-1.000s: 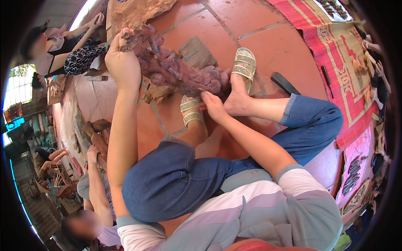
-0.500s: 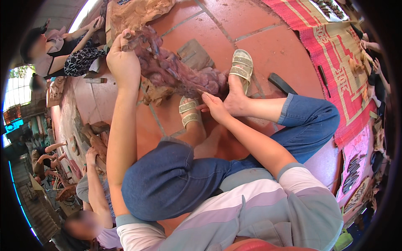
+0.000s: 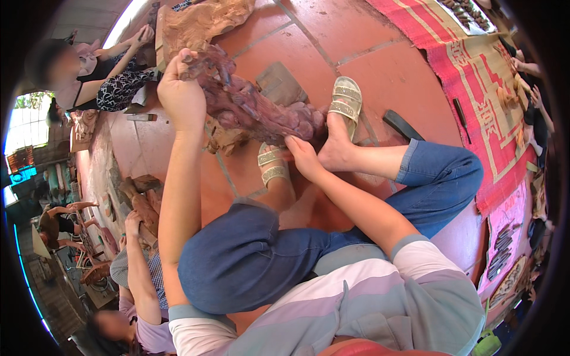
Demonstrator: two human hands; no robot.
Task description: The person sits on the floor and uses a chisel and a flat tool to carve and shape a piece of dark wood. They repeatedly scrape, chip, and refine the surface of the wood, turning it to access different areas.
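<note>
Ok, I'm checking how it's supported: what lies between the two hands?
In the head view, the reddish-brown carving stretches between the left hand and the right hand.

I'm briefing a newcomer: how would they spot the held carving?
Start at the red tiled floor, then the left hand over it. That hand grips a knobbly carving; the right hand is at its lower edge. Purplish colour separates it from the tan piece beyond.

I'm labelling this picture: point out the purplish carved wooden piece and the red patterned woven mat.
Purplish carved wooden piece (image 3: 254,108), head view: middle of its body.
Red patterned woven mat (image 3: 478,89), head view: its patterned surface.
</note>
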